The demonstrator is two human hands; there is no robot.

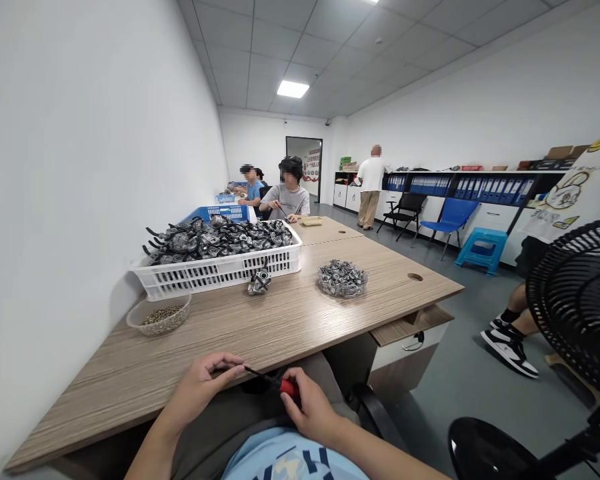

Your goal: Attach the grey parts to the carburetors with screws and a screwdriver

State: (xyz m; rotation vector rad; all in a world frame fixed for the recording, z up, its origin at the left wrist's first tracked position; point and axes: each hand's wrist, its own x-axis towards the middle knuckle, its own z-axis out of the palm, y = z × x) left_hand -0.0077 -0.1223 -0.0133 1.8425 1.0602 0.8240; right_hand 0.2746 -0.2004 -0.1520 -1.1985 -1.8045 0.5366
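A screwdriver (289,387) with a red and black handle and a dark shaft lies across my lap, just off the table's front edge. My right hand (313,407) is wrapped round its handle. The fingers of my left hand (205,385) pinch the shaft near its far end; the tip itself is hidden. Beyond my hands, a single black and silver metal assembly (259,281) rests on the wooden table (260,320). To its right stands a clear bowl of small silver parts (343,279). A plastic bowl of small brass-coloured pieces (160,319) is at the left.
A white basket (225,273) heaped with black and silver assemblies stands along the wall, with a blue crate (230,213) behind it. Across the table a person (290,193) works. A black fan (580,300) and a drawer unit (410,347) are at the right.
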